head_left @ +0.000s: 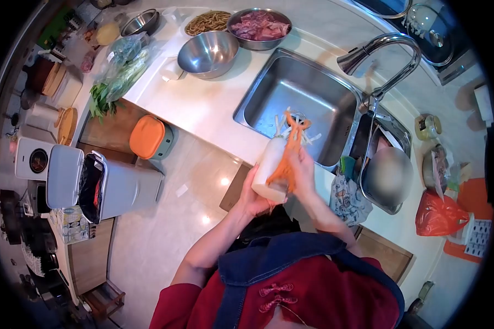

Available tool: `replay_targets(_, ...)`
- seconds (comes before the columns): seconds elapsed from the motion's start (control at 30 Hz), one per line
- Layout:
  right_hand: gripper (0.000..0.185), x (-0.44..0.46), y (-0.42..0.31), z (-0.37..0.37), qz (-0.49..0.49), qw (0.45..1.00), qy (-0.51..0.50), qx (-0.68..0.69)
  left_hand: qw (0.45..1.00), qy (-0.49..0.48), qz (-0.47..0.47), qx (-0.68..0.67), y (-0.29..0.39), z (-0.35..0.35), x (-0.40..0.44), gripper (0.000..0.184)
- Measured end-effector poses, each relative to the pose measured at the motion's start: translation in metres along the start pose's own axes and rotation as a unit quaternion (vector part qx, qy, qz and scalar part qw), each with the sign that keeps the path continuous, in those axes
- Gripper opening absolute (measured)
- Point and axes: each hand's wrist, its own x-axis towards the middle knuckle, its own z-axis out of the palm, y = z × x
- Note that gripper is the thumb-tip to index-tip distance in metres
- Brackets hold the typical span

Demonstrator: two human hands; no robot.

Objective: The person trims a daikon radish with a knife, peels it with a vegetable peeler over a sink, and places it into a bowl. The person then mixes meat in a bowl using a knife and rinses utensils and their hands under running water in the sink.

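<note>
Over the sink's near edge, a thick white daikon radish (270, 164) is tilted with its far end toward the basin. My left hand (251, 193) is closed around its near end from below. In my right hand (302, 171) is an orange peeler (295, 134), smeared by motion, lying along the right side of the radish with its head toward the sink. Pale strips of peel (310, 137) lie in the steel sink (326, 104) around the peeler's head. My fingers hide part of the peeler's handle.
A steel bowl (208, 55), a bowl of raw meat (259, 27) and bagged greens (123, 74) stand on the counter. The faucet (389, 55) arches over the sink's right side. An open bin (123, 183) stands at left; a red bag (439, 214) lies right.
</note>
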Motion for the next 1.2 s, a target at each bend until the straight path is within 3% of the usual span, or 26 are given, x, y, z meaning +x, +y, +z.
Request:
replay_targets(0.07,0.025,-0.012,0.006,0.013,-0.067,0.997,-0.016,-0.024,0.999,0.048,0.013,0.008,0.001,0.003,0.0,0.06)
replay_targets(0.2,0.02,0.068,0.024,-0.016,-0.055,0.997,0.019,-0.052,0.999,0.046,0.001,-0.004,0.001,-0.006,-0.006,0.061)
replay_targets(0.27,0.013,0.132,0.041,-0.054,-0.006,0.997,0.058,-0.043,0.999,0.031,-0.019,-0.008,-0.001,-0.006,-0.007,0.064)
replay_targets(0.33,0.017,0.195,0.09,-0.134,-0.019,0.962,0.191,-0.195,0.999,0.006,-0.024,-0.03,-0.003,-0.007,-0.009,0.066)
replay_targets(0.4,0.022,0.199,0.056,-0.146,0.036,0.957,0.261,0.12,0.999,-0.007,-0.027,-0.028,-0.003,-0.007,-0.012,0.069)
replay_targets(0.5,0.018,0.199,0.045,-0.183,0.077,0.957,0.25,0.128,0.999,0.014,-0.027,-0.033,-0.002,-0.006,-0.011,0.07)
replay_targets(0.53,0.018,0.187,0.035,-0.169,0.075,0.957,0.249,0.125,0.999,0.011,-0.027,-0.034,-0.002,-0.005,-0.008,0.07)
replay_targets(0.6,0.019,0.126,-0.003,-0.098,0.017,0.988,0.137,0.075,0.998,0.055,0.014,-0.004,0.0,-0.002,-0.004,0.068)
replay_targets(0.67,0.021,0.073,-0.017,-0.052,0.084,0.995,0.045,-0.009,0.995,0.085,0.028,0.033,0.001,0.005,0.0,0.064)
replay_targets(0.73,0.024,0.025,-0.014,0.001,0.019,0.998,0.051,-0.006,0.99,0.115,0.037,0.073,0.001,0.006,0.003,0.062)
replay_targets(0.77,0.024,0.011,-0.013,0.013,0.018,0.998,0.054,-0.005,0.989,0.121,0.017,0.079,0.002,0.004,0.003,0.06)
replay_targets(0.83,0.023,-0.005,-0.011,0.025,0.015,0.997,-0.043,-0.069,0.987,0.13,0.011,0.091,0.001,0.008,0.004,0.055)
replay_targets(0.93,0.022,0.002,-0.007,0.02,-0.024,0.991,-0.068,-0.109,0.99,0.118,0.008,0.078,0.002,0.004,0.003,0.054)
replay_targets(1.07,0.02,0.03,-0.005,0.018,-0.01,0.99,-0.061,-0.124,0.994,0.094,0.017,0.061,0.005,-0.012,0.005,0.054)
replay_targets(1.13,0.02,0.095,0.028,-0.022,-0.047,0.997,0.043,-0.032,0.987,0.134,0.02,0.084,0.0,-0.022,-0.002,0.056)
replay_targets(1.2,0.014,0.147,0.054,-0.071,-0.076,0.98,0.093,-0.162,0.983,0.152,0.021,0.096,-0.006,-0.012,-0.015,0.06)
